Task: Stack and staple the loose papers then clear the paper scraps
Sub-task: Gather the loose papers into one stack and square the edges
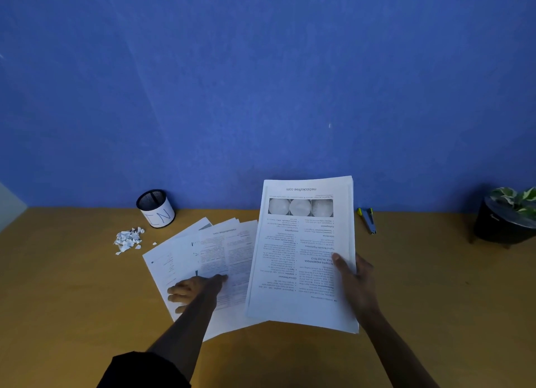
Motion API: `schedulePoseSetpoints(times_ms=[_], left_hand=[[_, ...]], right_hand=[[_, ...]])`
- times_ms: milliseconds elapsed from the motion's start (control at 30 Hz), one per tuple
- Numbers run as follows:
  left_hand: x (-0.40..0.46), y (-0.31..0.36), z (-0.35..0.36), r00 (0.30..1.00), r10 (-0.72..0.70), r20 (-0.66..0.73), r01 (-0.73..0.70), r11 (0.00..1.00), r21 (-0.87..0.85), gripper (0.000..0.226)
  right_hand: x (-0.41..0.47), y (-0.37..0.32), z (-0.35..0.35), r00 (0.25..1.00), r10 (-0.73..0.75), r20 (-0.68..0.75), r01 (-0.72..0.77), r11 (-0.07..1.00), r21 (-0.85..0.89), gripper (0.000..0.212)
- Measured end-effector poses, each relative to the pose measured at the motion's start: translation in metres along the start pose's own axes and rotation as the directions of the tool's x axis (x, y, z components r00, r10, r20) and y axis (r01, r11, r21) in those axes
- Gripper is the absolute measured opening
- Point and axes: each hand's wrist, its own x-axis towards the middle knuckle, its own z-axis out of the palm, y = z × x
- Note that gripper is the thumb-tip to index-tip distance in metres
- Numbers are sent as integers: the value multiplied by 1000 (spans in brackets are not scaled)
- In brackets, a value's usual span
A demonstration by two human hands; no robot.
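Observation:
My right hand (355, 277) grips a stack of printed papers (301, 251) by its right edge, thumb on top, holding it tilted above the desk. Several loose printed sheets (208, 254) lie fanned out on the desk to the left, partly under the stack. My left hand (194, 290) rests on these loose sheets with fingers spread. A pile of white paper scraps (128, 239) sits on the desk at the left. A blue stapler (369, 220) lies on the desk to the right of the stack.
A black mesh cup with a white label (156, 209) stands near the blue wall (261, 83), just behind the scraps. A potted plant in a black pot (506, 219) stands at the far right. The wooden desk (435, 286) extends to the right and front.

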Motion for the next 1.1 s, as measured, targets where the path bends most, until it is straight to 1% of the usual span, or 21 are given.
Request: schedulePoseSetpoints(times_ms=[100,200,333,400,500,633,700,833,967,1033,1100], left_hand=[[4,4,0,1000,-22,12,22,1000,18,129],[9,7,1,999,-21,26,21,999,31,130],[19,10,0,999,-28,29,25,996,91,134],[27,9,-1,998,-19,53,13,995,102,133],[40,5,-2,990,6,142,-16,998,69,120],[47,0,-6,975,46,215,-56,998,40,99],[45,1,-7,982,44,184,-54,997,51,99],[31,8,-9,997,16,70,-30,980,199,102],[26,14,-9,998,-5,69,-14,962,273,102],[29,13,-9,997,32,69,-50,960,274,104],[34,10,-7,995,75,72,-88,975,205,108]], right_hand=[[-1,3,-2,1000,6,-1,-6,1000,-21,17],[-1,4,-2,1000,13,9,-13,1000,-13,17],[-1,3,-1,1000,13,12,-12,1000,-18,13],[0,4,0,1000,16,13,-15,999,-33,15],[1,5,0,1000,17,14,-16,999,-41,20],[-1,4,1,1000,8,19,-8,1000,-23,18],[-1,4,2,1000,10,24,-10,1000,-22,19],[-1,4,7,999,9,35,-9,1000,-21,18],[-2,2,9,999,0,36,0,1000,-14,17],[0,1,8,1000,3,28,-3,1000,-13,17],[1,0,7,1000,4,23,-4,1000,-6,16]])
